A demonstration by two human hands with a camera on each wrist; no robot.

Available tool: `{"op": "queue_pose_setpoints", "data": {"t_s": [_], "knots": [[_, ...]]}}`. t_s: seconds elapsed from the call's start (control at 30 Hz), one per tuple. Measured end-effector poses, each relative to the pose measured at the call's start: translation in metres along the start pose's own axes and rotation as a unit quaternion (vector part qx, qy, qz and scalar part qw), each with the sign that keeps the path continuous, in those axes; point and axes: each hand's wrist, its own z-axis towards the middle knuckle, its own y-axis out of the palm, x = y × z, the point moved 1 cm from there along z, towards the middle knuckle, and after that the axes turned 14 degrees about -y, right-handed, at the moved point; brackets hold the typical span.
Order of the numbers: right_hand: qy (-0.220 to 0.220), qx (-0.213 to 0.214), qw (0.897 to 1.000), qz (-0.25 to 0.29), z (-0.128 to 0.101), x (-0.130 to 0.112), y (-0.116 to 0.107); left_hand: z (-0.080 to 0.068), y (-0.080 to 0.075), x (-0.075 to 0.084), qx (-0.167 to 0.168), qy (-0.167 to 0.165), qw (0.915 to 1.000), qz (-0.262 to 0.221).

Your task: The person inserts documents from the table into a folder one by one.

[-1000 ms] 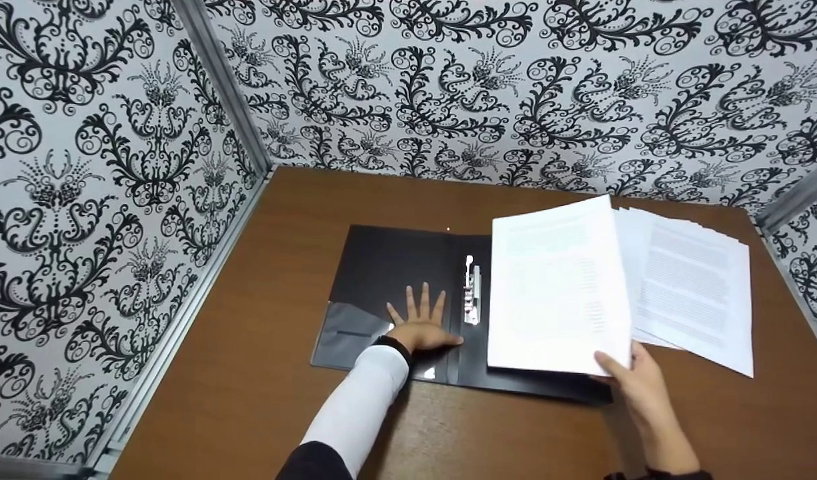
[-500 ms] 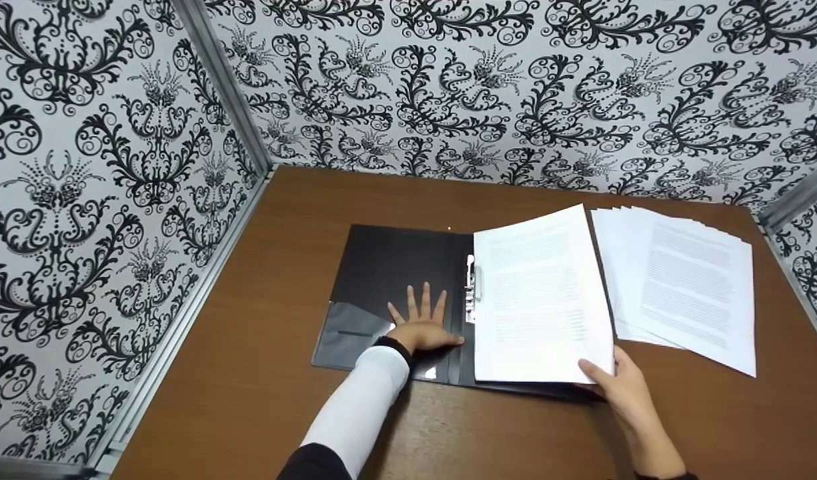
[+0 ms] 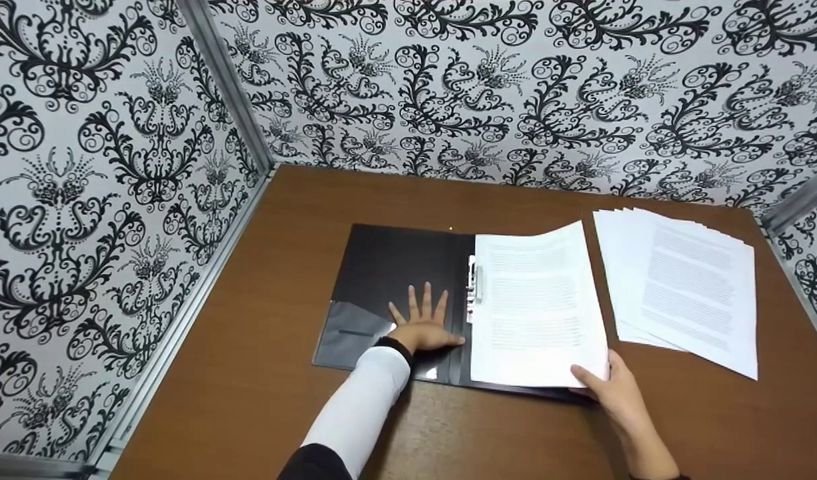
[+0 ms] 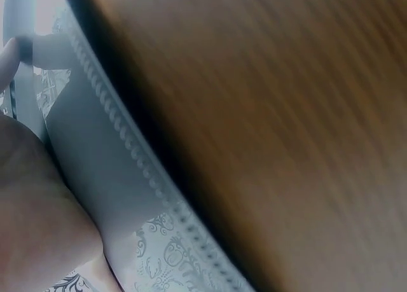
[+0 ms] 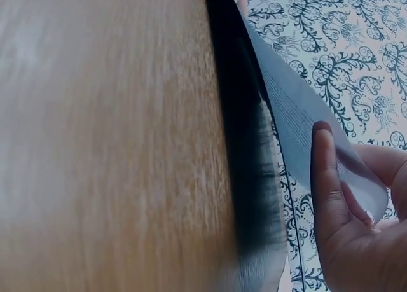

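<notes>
An open black binder (image 3: 401, 260) lies on the wooden table, a metal clip mechanism (image 3: 471, 310) near its spine. My left hand (image 3: 421, 330) rests on the binder's left cover with fingers spread and straight. Over the right cover is a stack of printed sheets (image 3: 535, 307), its left edge beside the clip. The far right corner of the sheets curves upward. My right hand (image 3: 615, 393) pinches their near right corner, thumb on top. In the right wrist view the thumb and fingers hold the bent paper (image 5: 296, 120). Whether the sheets sit on the clip's prongs cannot be told.
Several more printed sheets (image 3: 688, 293) lie fanned out to the right of the binder. A clear pocket (image 3: 351, 333) is on the binder's left cover. Patterned walls (image 3: 515, 100) stand behind and to the left of the table (image 3: 261, 300).
My right hand has brought the sheets left and down onto the binder's right cover, their left edge now at the clip. My left hand has stayed in place.
</notes>
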Motion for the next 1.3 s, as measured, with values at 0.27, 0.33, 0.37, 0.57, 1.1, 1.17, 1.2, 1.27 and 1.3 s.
{"op": "queue_pose_setpoints", "data": {"t_s": [0.27,0.33,0.37,0.57,1.1,1.17,1.2,1.27,1.3], "knots": [[-0.014,-0.016,0.997,-0.076,-0.0017,0.0039,-0.0026,0.0008,0.002,0.0,0.008,0.001,1.0,0.001],[-0.015,-0.022,0.995,-0.094,-0.0027,0.0044,-0.0038,0.002,0.0022,-0.0005,0.006,0.002,1.0,0.002],[-0.016,-0.025,0.995,-0.099,-0.003,0.0047,-0.0043,0.0028,0.0023,-0.0008,0.005,0.003,1.0,0.003],[-0.019,-0.039,0.994,-0.102,-0.0053,0.0045,-0.0065,0.0029,0.0021,-0.0023,0.005,0.008,0.9999,0.004],[-0.025,-0.021,0.992,-0.124,-0.0068,0.007,-0.0063,-0.0007,-0.0004,-0.0024,0.01,0.015,0.9998,-0.002],[-0.025,-0.018,0.991,-0.127,-0.0066,0.0073,-0.0064,-0.0007,-0.0003,-0.0022,0.009,0.017,0.9998,-0.003],[-0.025,-0.018,0.991,-0.13,-0.0067,0.0072,-0.0066,-0.0006,-0.0003,-0.0021,0.008,0.016,0.9998,-0.002],[-0.023,-0.02,0.989,-0.142,-0.0067,0.0074,-0.0074,-0.0006,-0.0003,-0.0021,0.005,0.014,0.9999,-0.001],[-0.023,-0.024,0.988,-0.149,-0.0067,0.0076,-0.008,-0.0006,-0.0003,-0.0022,0.005,0.012,0.9999,-0.001]]}}
